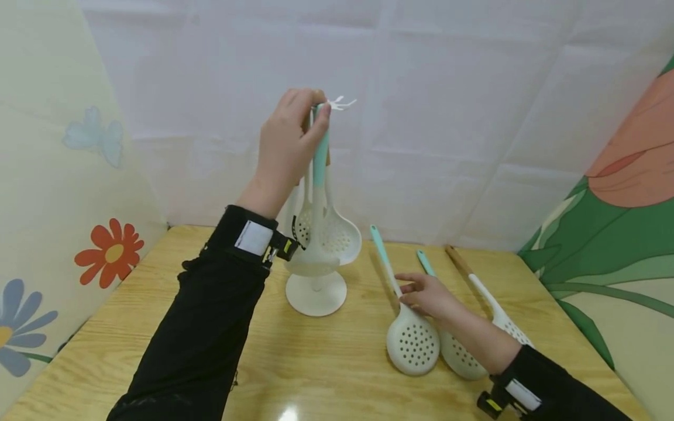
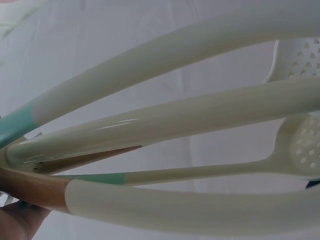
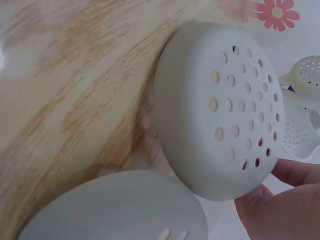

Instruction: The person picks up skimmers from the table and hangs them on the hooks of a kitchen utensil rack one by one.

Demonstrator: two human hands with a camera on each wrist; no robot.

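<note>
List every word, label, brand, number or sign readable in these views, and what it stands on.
None: no readable text in any view.
White wrist-strap patch on the left sleeve: blank.
White wrist-strap patch on the right sleeve: blank.
White perforated skimmer spoons and white utensil stand: no marks.

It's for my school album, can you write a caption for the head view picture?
Left hand holds a spoon handle at the white rack; right hand touches a slotted spoon.
</note>
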